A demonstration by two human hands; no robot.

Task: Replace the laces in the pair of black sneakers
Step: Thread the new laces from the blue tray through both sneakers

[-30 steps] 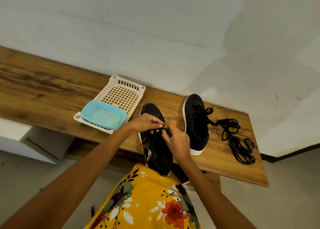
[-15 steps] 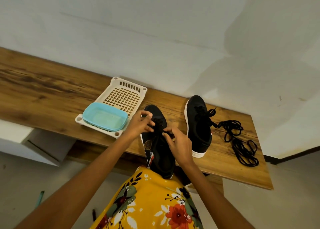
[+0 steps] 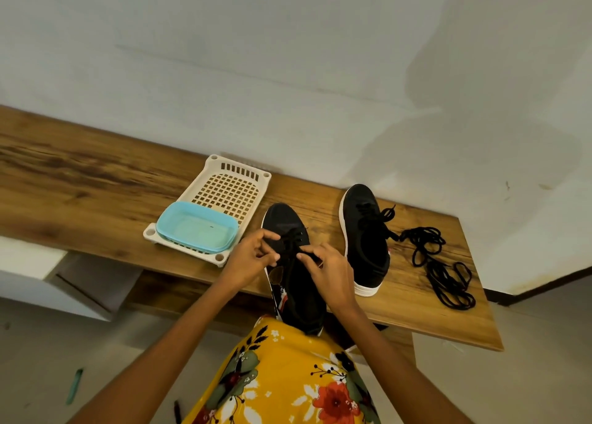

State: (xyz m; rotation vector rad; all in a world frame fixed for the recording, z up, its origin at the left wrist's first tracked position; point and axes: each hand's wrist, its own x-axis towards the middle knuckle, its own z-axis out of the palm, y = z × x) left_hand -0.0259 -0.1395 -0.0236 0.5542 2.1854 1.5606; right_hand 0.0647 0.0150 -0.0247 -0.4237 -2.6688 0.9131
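Both hands, left hand (image 3: 253, 257) and right hand (image 3: 330, 271), pinch the lace (image 3: 293, 242) of the near sneaker (image 3: 296, 282) overhanging the surface (image 3: 96, 199), between a basket (image 3: 230, 186) holding a blue tub (image 3: 197, 226) and the second sneaker (image 3: 365, 231) beside loose laces (image 3: 442, 263).

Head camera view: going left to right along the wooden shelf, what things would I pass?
Blue tub sitting in the white basket → near sneaker, both hands at its laces → second sneaker → loose black laces.
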